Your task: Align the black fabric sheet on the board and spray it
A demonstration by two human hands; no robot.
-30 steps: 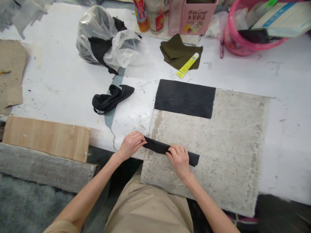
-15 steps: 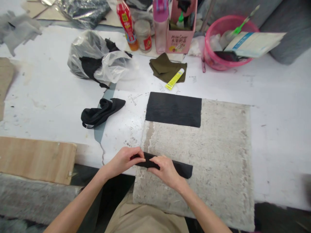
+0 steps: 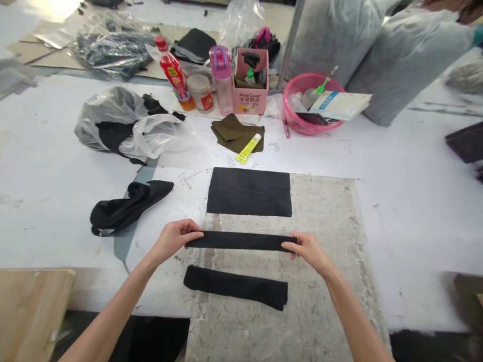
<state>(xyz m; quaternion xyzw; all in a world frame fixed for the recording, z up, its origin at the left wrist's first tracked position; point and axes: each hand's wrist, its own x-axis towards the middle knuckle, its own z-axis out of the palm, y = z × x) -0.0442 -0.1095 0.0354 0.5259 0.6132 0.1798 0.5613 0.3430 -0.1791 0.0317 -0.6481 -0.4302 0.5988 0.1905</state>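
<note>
A long narrow black fabric strip is stretched level between my two hands. My left hand pinches its left end, and my right hand pinches its right end between thumb and fingers. Nearer to me lies a stack of black strips on the worn grey board. Just beyond the held strip, a wide black rectangular piece lies flat across the board's far left corner. Whether the held strip touches the board, I cannot tell.
Left of the board lies a crumpled black cloth. Farther back are a plastic bag with black scraps, a yellow tube on olive fabric, a red-capped bottle, a pink box and a pink basket. A wooden plank sits front left.
My hands have moved apart, the right one to the right end of a strip now held straight. Black strips lie below it on the board. The view has tilted up.
</note>
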